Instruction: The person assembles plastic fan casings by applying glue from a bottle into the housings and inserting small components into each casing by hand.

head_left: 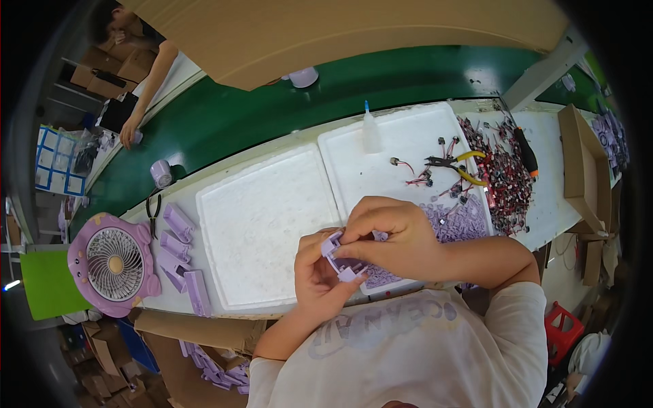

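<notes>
Between the two hands, over the near edge of the trays, I have the shell (338, 262): pale purple, tilted, its hollow side partly showing.

Left hand (314, 280): curled round the shell from the left, thumb by its lower end. Right hand (401, 230): fingers bunched, thumb and fingertips pinched at the shell's upper and inner edge. Whether that pinch also has a small part, I cannot tell; the fingers hide it.

Risks, as I judge them:

1. Slip. The shell is held in the air, so an uneven push from the right thumb could roll it out of the left fingers.
2. Wall damage. The sides look thin; a hard pinch might bend or crack one.
3. Bad seating. The right fingers cover much of the cavity, so a crooked fit could pass unseen from my end.
4. Lost part. Just right of the hands, under the right forearm, lie the bits (454, 219), much the same purple; anything dropped there would be hard to find. A lowered forearm could sweep some away.
5. Snag. Beyond the right hand, loose wired parts (500, 187) lie near the cutters (445, 162); a careless reach might tangle the leads.
</notes>
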Action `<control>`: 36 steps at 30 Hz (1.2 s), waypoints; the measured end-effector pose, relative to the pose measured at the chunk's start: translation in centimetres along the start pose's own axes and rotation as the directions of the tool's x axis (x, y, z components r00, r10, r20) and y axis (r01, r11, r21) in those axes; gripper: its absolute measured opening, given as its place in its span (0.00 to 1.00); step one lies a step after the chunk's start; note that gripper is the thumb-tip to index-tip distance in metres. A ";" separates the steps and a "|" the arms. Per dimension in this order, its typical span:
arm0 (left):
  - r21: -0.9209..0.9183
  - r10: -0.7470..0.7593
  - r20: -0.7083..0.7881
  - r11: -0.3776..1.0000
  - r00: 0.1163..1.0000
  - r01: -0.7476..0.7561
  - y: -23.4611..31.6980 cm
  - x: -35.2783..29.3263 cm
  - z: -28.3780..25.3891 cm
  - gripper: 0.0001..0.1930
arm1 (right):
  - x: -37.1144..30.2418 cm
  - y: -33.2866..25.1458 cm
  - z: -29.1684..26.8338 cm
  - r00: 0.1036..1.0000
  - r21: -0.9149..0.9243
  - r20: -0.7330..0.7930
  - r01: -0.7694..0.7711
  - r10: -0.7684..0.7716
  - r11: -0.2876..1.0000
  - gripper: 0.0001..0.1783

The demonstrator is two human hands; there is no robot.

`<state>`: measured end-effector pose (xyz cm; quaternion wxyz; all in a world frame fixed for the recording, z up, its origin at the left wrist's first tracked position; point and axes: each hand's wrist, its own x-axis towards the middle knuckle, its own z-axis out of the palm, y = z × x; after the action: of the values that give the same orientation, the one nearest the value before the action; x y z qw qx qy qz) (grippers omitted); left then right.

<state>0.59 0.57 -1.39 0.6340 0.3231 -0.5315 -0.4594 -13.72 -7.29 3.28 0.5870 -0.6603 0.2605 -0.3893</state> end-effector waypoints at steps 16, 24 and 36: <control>0.003 -0.011 -0.045 1.000 0.999 0.011 -0.1 -0.1 0.2 0.33 | 0.3 1.1 0.2 0.999 -0.085 -0.003 0.053 -0.054 0.995 0.09; 0.006 -0.273 -0.100 0.961 0.957 0.275 1.4 -0.2 0.2 0.30 | 1.8 2.0 -1.5 0.934 0.051 0.159 -0.331 0.320 0.942 0.05; -0.444 -0.651 -0.093 0.705 0.754 0.553 3.4 1.2 -1.3 0.24 | 7.6 5.7 -9.3 0.964 -0.965 0.261 0.262 -0.048 0.028 0.13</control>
<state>2.70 0.59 1.79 0.5583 0.4007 -0.2111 -0.6951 -16.42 -19.67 -0.66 -0.0586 -0.9335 0.3361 -0.1107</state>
